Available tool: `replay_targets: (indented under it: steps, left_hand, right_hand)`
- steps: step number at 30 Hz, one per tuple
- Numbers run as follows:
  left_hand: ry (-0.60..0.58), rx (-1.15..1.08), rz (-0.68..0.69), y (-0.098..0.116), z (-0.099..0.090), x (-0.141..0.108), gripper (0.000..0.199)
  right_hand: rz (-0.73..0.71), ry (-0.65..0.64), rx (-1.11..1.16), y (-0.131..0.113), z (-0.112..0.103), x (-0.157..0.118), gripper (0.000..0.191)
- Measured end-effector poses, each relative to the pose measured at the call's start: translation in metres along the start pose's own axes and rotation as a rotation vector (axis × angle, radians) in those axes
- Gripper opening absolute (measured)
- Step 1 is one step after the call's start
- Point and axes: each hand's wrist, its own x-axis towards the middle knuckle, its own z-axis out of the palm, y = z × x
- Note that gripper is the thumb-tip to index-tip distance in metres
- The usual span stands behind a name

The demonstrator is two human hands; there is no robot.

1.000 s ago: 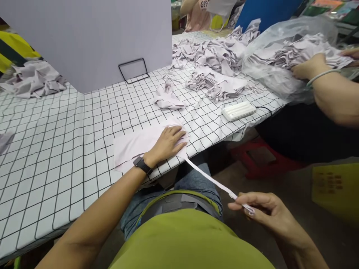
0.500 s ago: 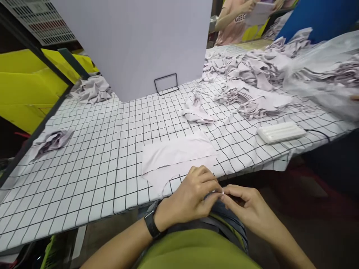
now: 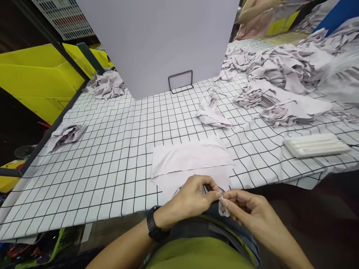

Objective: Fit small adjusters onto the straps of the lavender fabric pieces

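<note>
My left hand (image 3: 193, 196), with a black watch on its wrist, is pinched at the table's front edge. Its thumb and fingertips meet a small white piece (image 3: 223, 210) that hangs between the two hands. My right hand (image 3: 249, 207) pinches the same small piece from the other side, and something orange shows under its fingers. Just behind my left hand, a pale pink folded fabric piece (image 3: 190, 157) lies flat on the checked cloth, its near part hidden by that hand.
Pale fabric heaps cover the back right of the checked table (image 3: 112, 164). A white box (image 3: 315, 145) lies at the right, a crumpled piece (image 3: 213, 112) mid-table, a grey panel (image 3: 162, 45) behind. Yellow bins (image 3: 36, 82) stand left. Another person (image 3: 256, 18) is at the back.
The view has shifted, so the table contents appear farther right. Between my hands the white piece now hangs lower and shows more, and my left fingers have lifted into a looser arch.
</note>
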Motion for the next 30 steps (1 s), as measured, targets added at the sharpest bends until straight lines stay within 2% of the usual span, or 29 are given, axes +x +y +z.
replay_targets:
  steps: [2, 4, 6, 8, 11, 13, 16, 19, 23, 30]
  left_hand:
    - [-0.021, -0.015, 0.006, -0.001, -0.003, 0.001, 0.015]
    - [0.025, 0.059, 0.08, -0.003, -0.007, 0.005, 0.016]
    - [0.145, 0.279, 0.226, -0.005, -0.012, 0.012, 0.014]
    - [0.233, 0.59, 0.353, -0.008, -0.016, 0.023, 0.01]
    - [0.215, 0.965, 0.406, -0.012, -0.021, 0.04, 0.01]
    - [0.217, 1.072, 0.412, -0.015, -0.021, 0.049, 0.014]
    - [0.275, 1.055, 0.426, -0.019, -0.022, 0.055, 0.019]
    - [0.334, 0.907, 0.434, -0.023, -0.024, 0.055, 0.015]
    - [0.382, 0.73, 0.486, -0.023, -0.024, 0.054, 0.01]
    - [0.394, 0.765, 0.622, -0.024, -0.017, 0.054, 0.015]
  right_hand:
    - [0.029, 0.05, 0.045, -0.003, 0.004, 0.003, 0.037]
    - [0.052, 0.111, 0.098, -0.006, 0.005, 0.009, 0.037]
    - [0.083, 0.165, 0.173, -0.006, 0.004, 0.017, 0.04]
    - [0.112, 0.21, 0.249, -0.007, 0.002, 0.025, 0.043]
    - [0.134, 0.256, 0.342, -0.011, 0.0, 0.037, 0.044]
    - [0.156, 0.266, 0.402, -0.015, 0.0, 0.043, 0.043]
    - [0.214, 0.259, 0.502, -0.019, 0.003, 0.049, 0.041]
    - [0.274, 0.263, 0.576, -0.02, 0.007, 0.055, 0.043]
    - [0.279, 0.283, 0.623, -0.021, 0.013, 0.065, 0.045]
    - [0.248, 0.378, 0.645, -0.026, 0.016, 0.075, 0.04]
